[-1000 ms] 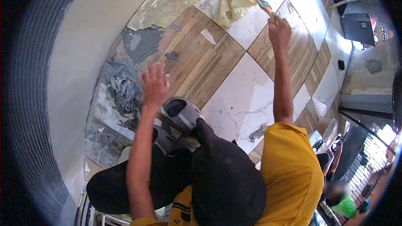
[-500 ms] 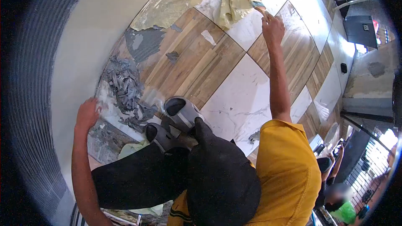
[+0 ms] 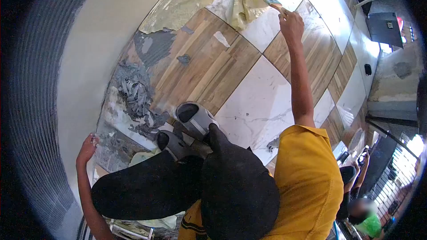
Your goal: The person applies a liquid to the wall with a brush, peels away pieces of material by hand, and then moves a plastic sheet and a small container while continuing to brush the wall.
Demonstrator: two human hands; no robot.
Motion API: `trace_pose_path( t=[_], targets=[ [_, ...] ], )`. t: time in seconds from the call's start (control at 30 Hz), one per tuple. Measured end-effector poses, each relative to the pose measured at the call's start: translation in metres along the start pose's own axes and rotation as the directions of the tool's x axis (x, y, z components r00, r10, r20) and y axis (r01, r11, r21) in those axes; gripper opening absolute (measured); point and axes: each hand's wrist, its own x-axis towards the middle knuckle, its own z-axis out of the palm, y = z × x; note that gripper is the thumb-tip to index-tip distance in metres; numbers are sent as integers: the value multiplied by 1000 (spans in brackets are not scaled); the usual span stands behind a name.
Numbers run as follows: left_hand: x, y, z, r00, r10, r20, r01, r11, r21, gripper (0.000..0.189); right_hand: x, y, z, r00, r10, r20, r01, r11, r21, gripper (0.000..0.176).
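My right hand [image 3: 292, 27] is closed round the wooden handle of a paintbrush [image 3: 272, 2]. The brush has pale bristles and a bluish band, and its bristles are over a crumpled yellowish plastic sheet [image 3: 247, 6] on the tiles. At the lower left, my left hand [image 3: 87, 149] is beside the base of the pale wall [image 3: 82, 80]. Its fingers are curled together, with whitish matter at the tips; I cannot make out what is between them. Close to that hand lies a heap of grey scraps [image 3: 133, 91] on the floor.
Grey slippers [image 3: 193, 118] are on my feet, amid wood-look and white marbled tiles [image 3: 253, 98]. Thin grey flakes [image 3: 183, 59] lie about. Grey ridged material [image 3: 33, 84] covers the wall's upper part. Another person [image 3: 356, 195] is at the lower right, near a dark box [image 3: 384, 29] farther back.
My left hand has moved back toward me along the wall base, and its fingertips have lifted off the floor's edge. The right hand has shifted slightly, still holding the paintbrush.
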Motion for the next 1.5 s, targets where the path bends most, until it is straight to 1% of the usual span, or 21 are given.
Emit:
trace_pose_path(
  t=[0.03,0.13,0.33,0.4,0.5,0.57,0.63,0.7,0.73,0.77,0.8,0.83,0.87,0.93,1.0,1.07,1.1,1.13,1.2,1.3,1.5],
  targets=[
    [2,-5,1,998,-48,36,53,985,-165,58,0,1,-2,1000,30,9,-30,999,25,30],
    [-1,-5,-1,992,106,-74,-111,991,-70,49,-4,8,2,988,151,40,-155,977,147,32],
    [-13,36,-9,996,75,-53,-79,992,-97,41,-22,46,37,924,377,68,-341,731,591,33],
    [-10,35,-12,995,95,-27,-97,990,-105,45,-25,50,37,838,406,365,-506,326,799,23],
    [-19,54,-16,993,110,-42,-114,990,-83,41,-30,50,40,762,440,475,-564,91,821,13],
    [-14,51,-17,991,98,-86,-103,993,-53,33,-32,50,40,746,448,494,-581,74,811,13],
    [4,12,-3,988,108,-109,-116,991,-64,41,-37,58,49,722,491,488,-599,91,795,18],
    [6,-2,8,959,209,-193,-172,966,193,53,-40,53,50,745,468,474,-584,115,804,25],
    [-11,30,-7,985,139,-98,-125,983,132,61,-44,45,38,767,425,481,-566,96,819,30],
    [-18,41,-10,991,74,-114,-61,992,114,60,-57,68,69,994,73,75,-100,458,883,35],
    [-24,57,-16,996,31,-83,-29,999,18,54,-46,96,78,807,180,563,-502,-295,813,33],
    [-16,40,-11,987,84,-136,-85,996,-1,50,-39,109,85,451,-91,888,-508,-845,171,31],
    [-7,27,-1,971,147,-189,-153,988,-18,46,-52,83,84,435,-120,892,-533,-833,147,31],
    [-5,29,-6,977,154,-146,-171,979,-112,44,-94,-1,61,794,48,605,-554,-351,755,24],
    [-10,48,-14,977,184,-105,-203,958,-202,43,-114,-66,48,752,-108,651,-651,-286,704,20],
    [-17,68,-21,998,56,-40,-62,979,-192,44,-132,-125,45,743,-250,621,-648,-36,761,30],
    [-11,62,-19,998,53,-38,-59,979,-197,44,-137,-171,14,664,-180,725,-733,32,679,32],
    [-2,53,-16,992,110,-60,-120,969,-218,45,-158,-189,53,905,-161,394,-348,253,903,33],
    [0,53,-15,983,165,-85,-181,953,-242,46,-156,-248,35,690,-125,713,-712,57,700,35],
    [-8,67,-21,997,53,-57,-64,970,-234,47,-155,-287,69,688,-235,687,-682,117,722,24],
    [2,29,-5,979,155,-128,-180,960,-214,49,-140,-315,113,707,-196,680,-620,292,728,27]
  ],
)
